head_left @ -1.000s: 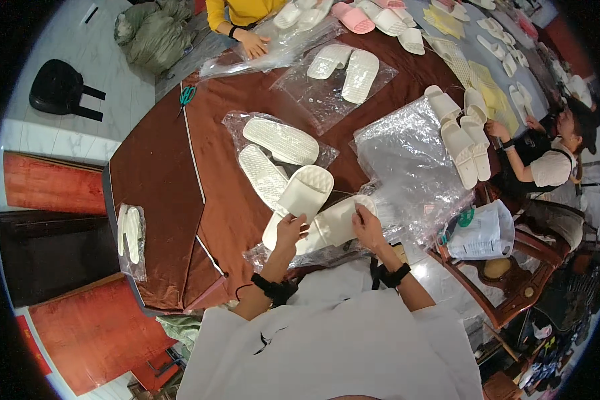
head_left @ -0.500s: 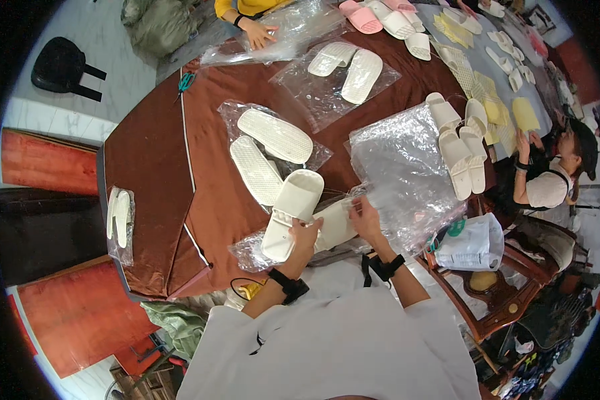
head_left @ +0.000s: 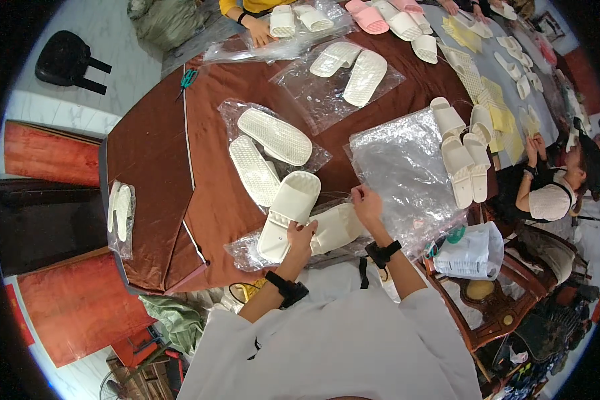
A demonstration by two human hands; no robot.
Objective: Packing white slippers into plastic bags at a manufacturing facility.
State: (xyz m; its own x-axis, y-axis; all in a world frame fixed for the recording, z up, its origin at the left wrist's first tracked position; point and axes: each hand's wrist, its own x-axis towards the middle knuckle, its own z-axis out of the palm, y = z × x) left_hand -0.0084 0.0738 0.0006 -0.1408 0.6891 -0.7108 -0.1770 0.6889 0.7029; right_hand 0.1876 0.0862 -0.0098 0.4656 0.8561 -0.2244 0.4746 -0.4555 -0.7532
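1. Across the table spreads a shiny, wrinkled brown cloth (head_left: pixel 210 230), crossed by a thin white cord.
2. Near its front edge, a cream moulded slipper (head_left: pixel 295 195) lies right side up, its band broad and smooth, its toe rounded.
3. Just right of it sits a second smooth cream slipper (head_left: pixel 337 230), partly hidden, with crinkled clear plastic film (head_left: pixel 247 252) showing beside the pair.
4. On the first slipper's right edge rests the left hand (head_left: pixel 301 239), fingers curled and partly closed; how firmly it grips cannot be told.
5. Above the second slipper's far end, the right hand (head_left: pixel 367 203) has thumb and fingers drawn nearly together; whether film is caught between them is unclear.
6. Beyond, two cream slippers with finely textured soles (head_left: pixel 275 137) lie sole up on clear film.
7. To the right stretch flat, glossy transparent plastic bags (head_left: pixel 403 157).
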